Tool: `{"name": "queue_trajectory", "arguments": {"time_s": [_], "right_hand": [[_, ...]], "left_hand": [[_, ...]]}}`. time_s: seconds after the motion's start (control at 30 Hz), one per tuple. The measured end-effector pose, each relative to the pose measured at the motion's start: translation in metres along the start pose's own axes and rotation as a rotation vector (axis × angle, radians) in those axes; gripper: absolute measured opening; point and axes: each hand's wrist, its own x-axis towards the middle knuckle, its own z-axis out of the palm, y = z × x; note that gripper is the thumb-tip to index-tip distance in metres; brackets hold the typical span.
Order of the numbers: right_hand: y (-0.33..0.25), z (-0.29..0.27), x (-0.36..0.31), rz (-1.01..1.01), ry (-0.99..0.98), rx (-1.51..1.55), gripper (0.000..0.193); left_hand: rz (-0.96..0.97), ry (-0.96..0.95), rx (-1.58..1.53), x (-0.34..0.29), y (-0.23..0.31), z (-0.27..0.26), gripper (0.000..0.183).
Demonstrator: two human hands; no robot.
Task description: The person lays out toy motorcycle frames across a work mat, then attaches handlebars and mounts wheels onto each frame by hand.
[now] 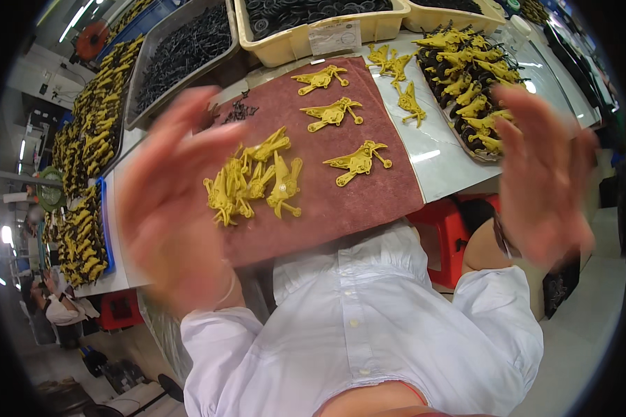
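Both my hands are raised above the table, blurred by motion, with nothing visible in them. My left hand (170, 201) is held up at the left of the red-brown cloth (327, 215), thumb and fingers apart. On the right, my right hand (546, 187) is lifted near the tray of yellow and black parts, its fingers stretched out. Between the hands, a pile of yellow plastic parts (254, 182) lies on the cloth. Three single yellow parts lie in a column right of it: a far one (320, 80), a middle one (332, 114) and a near one (358, 163).
Small black pieces (239, 110) lie at the cloth's far left. Behind stand a grey bin of black parts (184, 52) and a cream bin (278, 50) of black rings. Loose yellow parts (410, 104) lie beside a loaded tray (459, 142). A red stool (435, 243) is under the table.
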Motion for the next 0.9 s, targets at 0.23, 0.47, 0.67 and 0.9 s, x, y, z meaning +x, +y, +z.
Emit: {"name": "queue_trajectory", "arguments": {"time_s": [0.23, 0.47, 0.67, 0.9], "right_hand": [[-0.032, 0.034, -0.002, -0.375, 0.101, 0.094, 0.071], [-0.051, 0.046, 0.027, -0.463, 0.247, -0.101, 0.072], [-0.061, 0.058, 0.044, -0.565, 0.326, 0.031, 0.070], [-0.059, 0.050, 0.060, -0.670, 0.218, -0.013, 0.067]], "left_hand": [[0.248, -0.100, -0.166, -0.009, 0.084, -0.005, 0.071], [0.435, -0.143, -0.267, -0.010, 0.103, -0.012, 0.069], [0.505, -0.149, -0.236, -0.011, 0.102, -0.016, 0.069], [0.424, -0.148, -0.206, -0.005, 0.100, -0.022, 0.069]]}}
